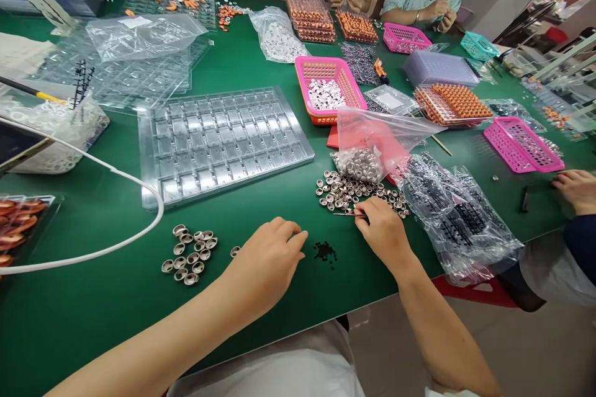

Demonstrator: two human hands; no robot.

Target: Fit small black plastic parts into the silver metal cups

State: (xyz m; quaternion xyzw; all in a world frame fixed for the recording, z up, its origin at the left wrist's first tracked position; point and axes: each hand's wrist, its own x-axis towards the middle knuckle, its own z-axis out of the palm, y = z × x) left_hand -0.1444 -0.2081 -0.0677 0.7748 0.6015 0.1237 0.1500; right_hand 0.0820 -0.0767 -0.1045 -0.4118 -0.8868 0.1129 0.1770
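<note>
My right hand [384, 232] is closed on thin tweezers [347, 214], whose tip points left at the edge of a pile of small silver metal cups [342, 189]. My left hand [270, 260] hovers low over the green table, its fingers loosely bent and a little apart, with nothing visible in them. Between the two hands lies a small heap of tiny black pieces [325, 252]. One silver cup [235, 252] shows just left of my left hand, partly covered by it. Farther left, a looser group of silver cups [192, 255] is spread on the table.
A clear compartment tray [223, 142] lies ahead. Beyond the metal pile are a plastic bag of cups [361, 164] and a pink basket [307, 84] with white parts. Bagged black parts [456, 217] lie right. A white cable [139, 232] loops at left. Several co-workers sit around the table.
</note>
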